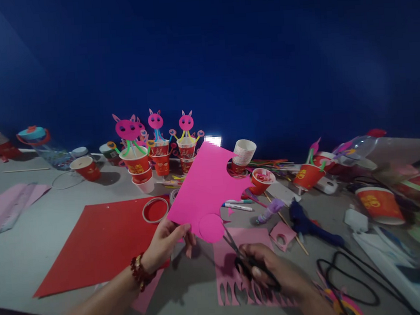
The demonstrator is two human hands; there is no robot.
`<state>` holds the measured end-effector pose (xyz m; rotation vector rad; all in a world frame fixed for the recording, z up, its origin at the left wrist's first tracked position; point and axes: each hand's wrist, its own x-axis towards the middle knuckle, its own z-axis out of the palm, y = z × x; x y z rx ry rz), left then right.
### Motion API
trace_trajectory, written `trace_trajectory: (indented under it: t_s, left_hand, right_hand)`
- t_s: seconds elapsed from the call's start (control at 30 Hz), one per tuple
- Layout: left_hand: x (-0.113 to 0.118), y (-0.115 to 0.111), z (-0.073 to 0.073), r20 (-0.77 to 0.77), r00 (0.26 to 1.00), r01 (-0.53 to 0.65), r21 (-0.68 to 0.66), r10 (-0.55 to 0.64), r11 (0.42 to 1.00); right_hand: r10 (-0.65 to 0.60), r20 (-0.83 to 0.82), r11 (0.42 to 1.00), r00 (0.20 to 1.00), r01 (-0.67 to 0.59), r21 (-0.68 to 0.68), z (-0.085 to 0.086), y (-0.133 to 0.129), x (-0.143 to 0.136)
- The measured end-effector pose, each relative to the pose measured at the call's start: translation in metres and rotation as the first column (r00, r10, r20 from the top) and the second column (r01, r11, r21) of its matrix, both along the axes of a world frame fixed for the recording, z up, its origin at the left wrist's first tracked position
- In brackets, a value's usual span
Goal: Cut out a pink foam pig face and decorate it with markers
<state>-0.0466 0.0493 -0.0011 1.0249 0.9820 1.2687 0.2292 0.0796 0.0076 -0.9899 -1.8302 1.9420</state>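
A bright pink sheet (204, 182) with scalloped cut-outs along its right edge is pinched at its lower left corner by my left hand (172, 239), thumb on top. At the sheet's bottom a round disc shape (211, 228) is partly cut out along its edge. My right hand (262, 266) is wrapped round the handles of black scissors (255, 264); their blades point up and left to the disc's right edge. Below the scissors lies a light pink sheet (234, 251) with a row of leaf-shaped holes.
Left of my hands lies a red sheet (104, 241) with a tape roll (155, 210) on it. Pink-faced figures (128, 129) in paper cups stand behind. On the right are a blue glue gun (308, 225), its black cord, markers (238, 206), a red cup (379, 205) and a power strip (389, 255).
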Motion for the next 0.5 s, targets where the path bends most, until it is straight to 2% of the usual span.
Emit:
trace_trajectory:
  t_s: [0.17,0.33,0.5]
  left_hand:
    - [0.006,0.0,0.005,-0.057,0.998,0.016,-0.005,-0.016,1.0]
    - [0.011,-0.002,0.006,-0.079,0.993,0.081,-0.045,-0.085,0.996]
    - [0.011,-0.002,0.002,-0.067,0.989,0.125,-0.056,-0.129,0.991]
  right_hand:
    - [0.067,0.023,0.994,0.998,-0.064,-0.086,-0.006,-0.004,-0.008]
    - [0.045,-0.011,0.995,0.999,-0.046,-0.083,-0.015,-0.005,-0.012]
    - [0.05,-0.008,0.992,0.999,-0.051,-0.118,-0.016,-0.007,-0.013]
